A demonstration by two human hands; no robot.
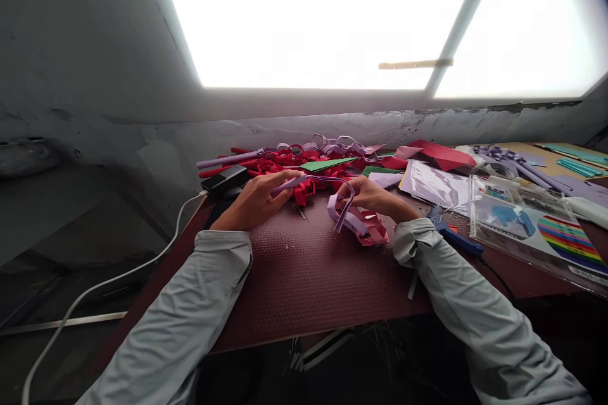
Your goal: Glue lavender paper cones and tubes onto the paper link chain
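Note:
My left hand is closed around a lilac paper strip, holding one end out toward the right. A thin stretch of the strip arches across to my right hand, whose fingers pinch it at a bent part. Below my right hand hangs a paper chain of lilac and pink folded links, low over or on the table; I cannot tell whether it is also held. Behind both hands lies a heap of red paper chains with lilac links on top.
The brown table holds a blue tool with a black cord, a clear plastic package, a wrapped lilac paper pack and red paper. At the left edge is a black box near a white cable.

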